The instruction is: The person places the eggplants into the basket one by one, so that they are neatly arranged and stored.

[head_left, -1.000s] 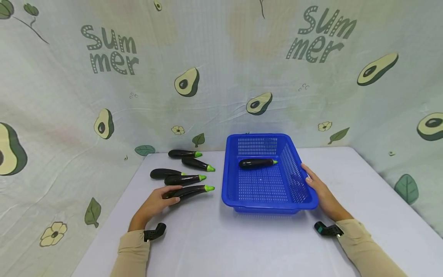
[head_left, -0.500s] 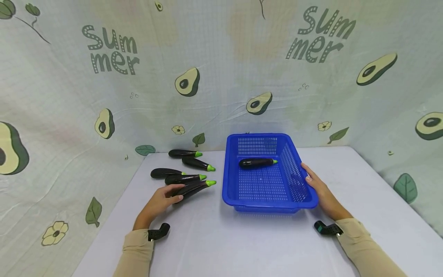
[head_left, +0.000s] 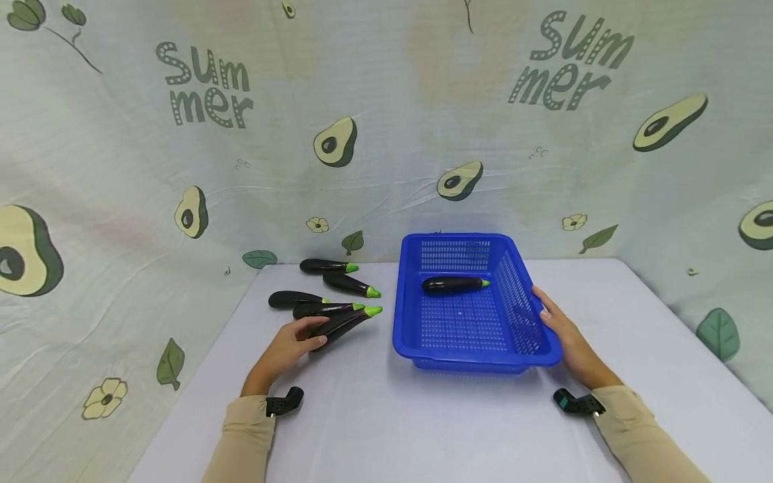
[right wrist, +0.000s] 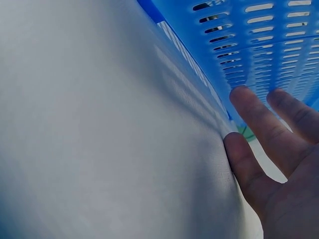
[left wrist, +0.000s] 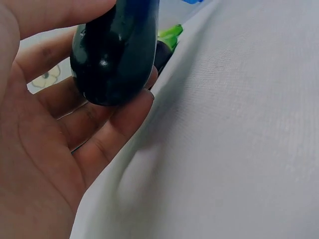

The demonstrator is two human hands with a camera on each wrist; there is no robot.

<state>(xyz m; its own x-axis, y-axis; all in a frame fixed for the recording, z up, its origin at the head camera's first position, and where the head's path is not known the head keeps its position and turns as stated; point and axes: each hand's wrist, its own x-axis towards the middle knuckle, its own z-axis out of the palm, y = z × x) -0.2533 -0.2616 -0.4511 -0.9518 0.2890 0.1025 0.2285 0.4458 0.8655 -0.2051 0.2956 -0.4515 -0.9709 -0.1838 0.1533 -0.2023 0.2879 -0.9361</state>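
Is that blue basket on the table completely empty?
No, one dark eggplant with a green stem lies inside the blue basket, toward its far end.

Place: I looked onto a staged, screened-off work corner | Evidence: printed cloth [head_left: 386,87] with avocados [head_left: 335,142] and "summer" lettering [head_left: 208,87] enclosed a white-covered table [head_left: 362,429] on three sides | Home or studio: I couldn't tell

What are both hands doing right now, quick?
Left hand: closed, holding an eggplant.
Right hand: open, touching the blue basket.
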